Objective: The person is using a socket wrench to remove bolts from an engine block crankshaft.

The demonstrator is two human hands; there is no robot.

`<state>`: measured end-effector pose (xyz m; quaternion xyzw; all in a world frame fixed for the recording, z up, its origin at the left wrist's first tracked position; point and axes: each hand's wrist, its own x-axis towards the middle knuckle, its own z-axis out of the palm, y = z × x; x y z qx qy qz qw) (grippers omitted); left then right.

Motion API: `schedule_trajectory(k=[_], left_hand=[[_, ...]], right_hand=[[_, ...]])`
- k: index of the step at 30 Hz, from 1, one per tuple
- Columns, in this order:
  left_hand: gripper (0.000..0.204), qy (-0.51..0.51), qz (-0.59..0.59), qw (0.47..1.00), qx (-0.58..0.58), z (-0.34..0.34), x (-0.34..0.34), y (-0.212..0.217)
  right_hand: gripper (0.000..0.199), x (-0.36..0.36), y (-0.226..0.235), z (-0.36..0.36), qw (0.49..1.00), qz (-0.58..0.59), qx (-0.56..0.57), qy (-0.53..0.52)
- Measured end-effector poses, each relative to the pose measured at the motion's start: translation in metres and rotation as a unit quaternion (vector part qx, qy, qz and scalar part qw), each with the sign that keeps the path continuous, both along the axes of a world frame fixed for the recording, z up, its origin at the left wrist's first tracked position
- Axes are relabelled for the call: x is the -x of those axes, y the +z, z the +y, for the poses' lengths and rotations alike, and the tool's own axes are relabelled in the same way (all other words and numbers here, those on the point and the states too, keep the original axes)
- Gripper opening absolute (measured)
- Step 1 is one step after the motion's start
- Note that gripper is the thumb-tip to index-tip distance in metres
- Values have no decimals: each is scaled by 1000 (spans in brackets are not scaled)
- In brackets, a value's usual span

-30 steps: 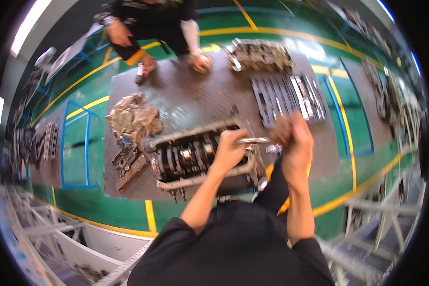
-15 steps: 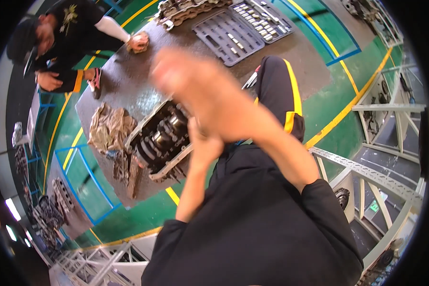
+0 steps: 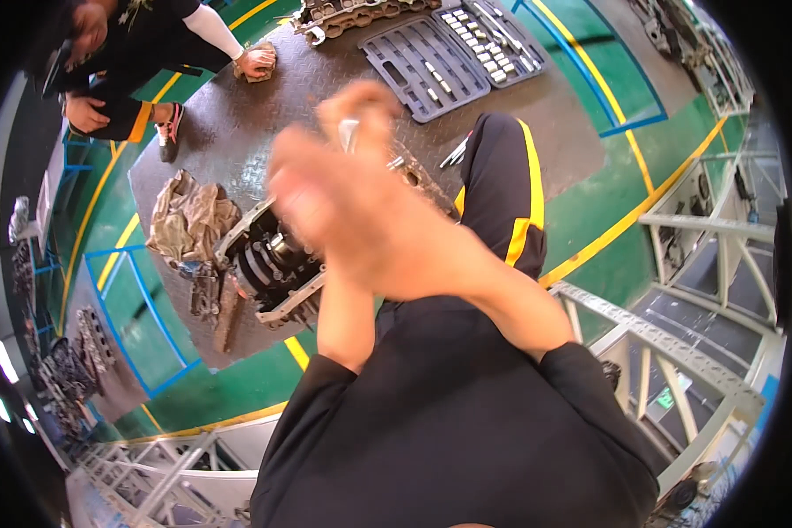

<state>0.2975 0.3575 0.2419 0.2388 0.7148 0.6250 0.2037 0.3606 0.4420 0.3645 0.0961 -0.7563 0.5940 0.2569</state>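
Note:
My right hand [image 3: 334,207] is raised over the engine block and smeared by motion, so its fingers cannot be made out. It crosses in front of my left wrist. Beyond it my left hand [image 3: 371,107] shows, also blurred; against it is a small shiny silver piece [image 3: 348,134] whose kind I cannot tell. Whether either hand grips anything is unclear. Below them lies the engine block [image 3: 277,264], its inside facing up with a dark crankshaft [image 3: 260,266] in it; my hands and forearms hide its right part.
An opened grey socket case [image 3: 427,110] lies at the far side of the metal-plated floor. Crumpled brown paper [image 3: 189,220] and metal parts [image 3: 204,295] lie left of the block. A co-worker's hand [image 3: 257,63] rests on a cloth. White metal racks [image 3: 678,352] stand at right.
My left hand has moved up and away from the block's near edge, past my right hand. My right hand has dropped lower and nearer. The view has shifted slightly.

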Motion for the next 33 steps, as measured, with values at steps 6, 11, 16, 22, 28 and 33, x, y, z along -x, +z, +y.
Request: schedule_trajectory(k=[6,11,16,22,28,33], left_hand=[[22,-280,287,907,127,7,-31,-23],[12,4,-29,999,29,-3,-30,-2],[17,45,41,998,8,41,-52,-24],[11,67,-61,995,-51,0,12,1],[21,137,100,984,-58,8,-6,-13],[15,1,-61,997,50,9,-32,6]], right_hand=[[25,16,-5,4,995,-5,63,84],[20,12,-7,42,998,-20,60,-13],[14,10,-2,32,996,-74,47,-15],[33,34,-6,54,987,-68,142,-37],[24,26,-3,-11,978,93,-122,-141],[30,21,-4,47,989,-48,112,-85]])
